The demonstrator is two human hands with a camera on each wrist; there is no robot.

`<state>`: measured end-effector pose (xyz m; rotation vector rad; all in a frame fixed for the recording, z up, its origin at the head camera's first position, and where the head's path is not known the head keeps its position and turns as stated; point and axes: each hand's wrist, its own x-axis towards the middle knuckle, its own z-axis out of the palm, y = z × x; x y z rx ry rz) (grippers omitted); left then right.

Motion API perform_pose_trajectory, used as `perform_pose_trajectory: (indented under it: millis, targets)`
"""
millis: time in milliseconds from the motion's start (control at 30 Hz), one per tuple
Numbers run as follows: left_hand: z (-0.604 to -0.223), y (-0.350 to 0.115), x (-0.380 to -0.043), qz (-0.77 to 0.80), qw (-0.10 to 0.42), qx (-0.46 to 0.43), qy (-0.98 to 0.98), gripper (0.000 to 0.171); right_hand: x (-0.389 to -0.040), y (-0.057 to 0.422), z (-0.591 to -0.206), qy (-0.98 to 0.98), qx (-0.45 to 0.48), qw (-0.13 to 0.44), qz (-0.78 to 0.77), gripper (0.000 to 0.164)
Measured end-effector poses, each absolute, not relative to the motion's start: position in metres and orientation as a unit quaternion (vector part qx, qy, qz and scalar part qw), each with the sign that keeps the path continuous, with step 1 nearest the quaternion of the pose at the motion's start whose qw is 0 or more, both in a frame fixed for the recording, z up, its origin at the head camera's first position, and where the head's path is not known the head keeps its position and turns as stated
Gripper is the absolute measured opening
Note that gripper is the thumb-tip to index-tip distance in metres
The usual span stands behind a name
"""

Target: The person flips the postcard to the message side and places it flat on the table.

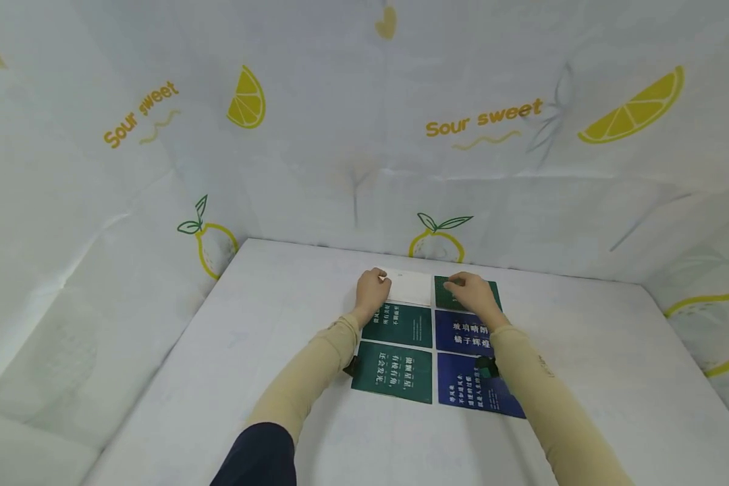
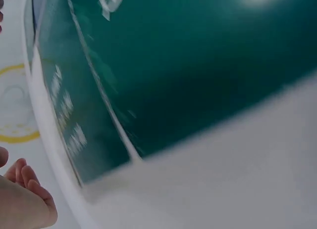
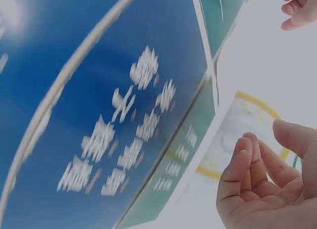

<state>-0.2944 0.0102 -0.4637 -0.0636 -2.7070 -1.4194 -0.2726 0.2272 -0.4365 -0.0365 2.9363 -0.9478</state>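
My left hand [image 1: 372, 291] is by the left edge of a white card [image 1: 412, 289], its fingers loosely bent. My right hand [image 1: 475, 294] hovers over a dark green card [image 1: 493, 291] and hides part of its print. Nothing shows between the half-curled right fingers [image 3: 242, 164]. Below the white card lie two green cards with white writing, an upper one [image 1: 422, 325] and a lower one [image 1: 370, 368]. Two blue cards with white writing, an upper one [image 1: 446, 331] and a lower one [image 1: 462, 371], complete the right column.
The cards lie flat in two columns on a white table [image 1: 267, 324], with narrow gaps between them. A white curtain [image 1: 316, 169] printed with lemons and "Sour sweet" hangs behind the table and at both sides. My sleeved forearms reach in from the front.
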Motion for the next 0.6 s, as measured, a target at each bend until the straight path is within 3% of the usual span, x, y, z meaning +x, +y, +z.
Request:
perform_pose_trajectory:
  millis: [133,200,367,433,600]
  targets:
    - [-0.46,0.034,-0.291,-0.511,-0.021,-0.025,-0.859,0.034,-0.264,0.246,-0.434,0.95,-0.006,0.026,-0.311,0.047]
    - [-0.483,0.047,-0.304,-0.554,-0.055,-0.05,-0.829,0.04,-0.258,0.256,-0.436,0.949,0.003,0.029,-0.313,0.048]
    - [-0.497,0.071,-0.309,-0.661,-0.182,-0.064,-0.725,0.049,-0.246,0.277,-0.439,0.941,0.045,0.038,-0.332,0.058]
    - [-0.474,0.076,-0.294,-0.683,-0.227,-0.039,-0.693,0.051,-0.243,0.284,-0.439,0.934,0.06,0.051,-0.349,0.062]
    - [-0.441,0.078,-0.272,-0.728,-0.276,-0.035,-0.627,0.056,-0.239,0.3,-0.442,0.916,0.096,0.092,-0.378,0.072]
